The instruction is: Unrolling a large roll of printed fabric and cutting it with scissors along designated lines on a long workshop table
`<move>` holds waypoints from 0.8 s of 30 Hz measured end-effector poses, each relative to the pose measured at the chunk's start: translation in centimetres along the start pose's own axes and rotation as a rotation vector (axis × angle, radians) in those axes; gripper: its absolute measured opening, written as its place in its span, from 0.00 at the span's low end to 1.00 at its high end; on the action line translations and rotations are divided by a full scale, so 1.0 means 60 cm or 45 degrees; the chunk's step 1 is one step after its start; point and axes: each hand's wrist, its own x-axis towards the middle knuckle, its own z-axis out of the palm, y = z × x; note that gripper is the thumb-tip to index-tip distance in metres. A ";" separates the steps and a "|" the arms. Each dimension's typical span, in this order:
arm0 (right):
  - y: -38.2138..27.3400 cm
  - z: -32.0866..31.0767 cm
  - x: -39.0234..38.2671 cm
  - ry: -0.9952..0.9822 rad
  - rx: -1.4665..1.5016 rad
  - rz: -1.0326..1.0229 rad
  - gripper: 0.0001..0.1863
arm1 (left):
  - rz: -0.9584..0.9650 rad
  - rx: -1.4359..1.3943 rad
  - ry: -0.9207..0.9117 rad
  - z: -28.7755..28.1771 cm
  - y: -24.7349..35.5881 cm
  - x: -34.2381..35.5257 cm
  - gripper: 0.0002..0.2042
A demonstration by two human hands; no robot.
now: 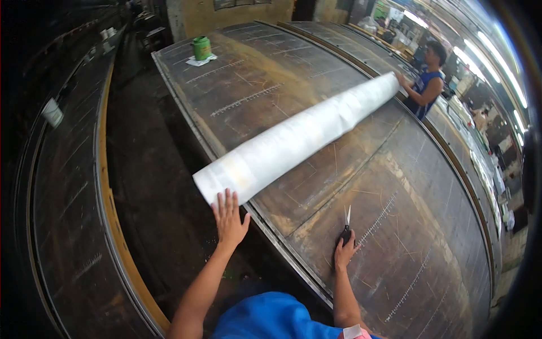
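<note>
A long, thick white roll of sheet material (299,138) lies slantwise across the dark worktable, its near end sticking out past the table's left edge. Against that near end rests my left hand (230,221), palm toward the roll and fingers spread. My right hand (345,251) is low over the tabletop, closed around the black handles of a pair of scissors (347,217). The scissors' pale blades point away from me and look slightly parted. At the roll's far end, a co-worker in a blue sleeveless top (427,85) has hands on it.
The long worktable (418,237) carries white tick-marked lines and loose thin strands. A green can (201,48) stands on a white sheet at its far left. Across a dark aisle runs another long table (68,226) with a white bucket (52,113). Metal rails edge the tables.
</note>
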 end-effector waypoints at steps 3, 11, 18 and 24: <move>-0.003 0.001 0.006 -0.044 -0.078 -0.018 0.31 | -0.151 0.142 -0.106 0.010 -0.068 0.090 0.41; -0.023 0.007 0.012 -0.036 -0.201 0.086 0.32 | -0.294 0.085 0.037 0.026 -0.374 0.493 0.28; -0.030 0.013 0.016 -0.012 -0.280 0.120 0.33 | -0.213 -0.172 -0.135 0.063 -0.513 0.714 0.20; -0.110 0.061 0.070 0.176 -0.224 0.361 0.33 | 0.198 0.317 0.226 0.096 -0.516 0.722 0.36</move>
